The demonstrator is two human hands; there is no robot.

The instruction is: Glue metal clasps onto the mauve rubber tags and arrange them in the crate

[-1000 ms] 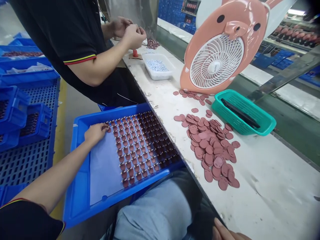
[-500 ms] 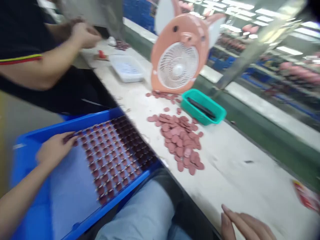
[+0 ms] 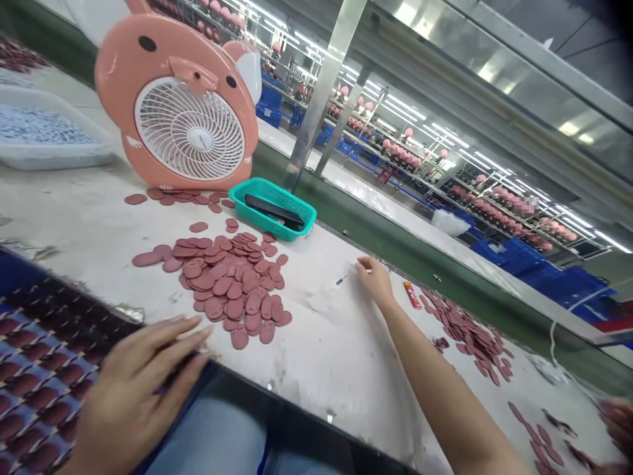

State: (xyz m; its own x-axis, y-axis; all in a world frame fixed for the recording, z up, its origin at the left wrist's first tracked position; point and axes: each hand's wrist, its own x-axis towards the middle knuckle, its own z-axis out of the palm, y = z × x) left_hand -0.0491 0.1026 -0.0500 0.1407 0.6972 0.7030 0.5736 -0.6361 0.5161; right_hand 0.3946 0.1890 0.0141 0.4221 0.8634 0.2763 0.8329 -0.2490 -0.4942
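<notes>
My left hand point(image 3: 133, 389) is held above the table's near edge with its fingers stretched out and nothing in it. Just beyond its fingertips lies a heap of flat, reddish-brown oval pieces point(image 3: 232, 280), some showing small holes. Under and left of that hand, a tray point(image 3: 37, 382) carries rows of dark red pieces. My right hand point(image 3: 374, 280) reaches across to the far side of the table. Its fingers are pinched together, and what they hold is too small to make out. A small dark sliver point(image 3: 341, 280) lies on the tabletop beside it.
A pig-shaped fan point(image 3: 178, 105) stands behind the heap, beside a green basket point(image 3: 271, 210) holding dark objects. At left is a white tray point(image 3: 54, 132). More ovals point(image 3: 467, 333) lie right, near a red wrapper point(image 3: 412, 295). Another person's hand point(image 3: 618, 422) shows at the right edge.
The view has swung right. My left hand has left the rows in the blue bin and come to the table edge. My right hand has moved to the table's far side, fingers now pinched.
</notes>
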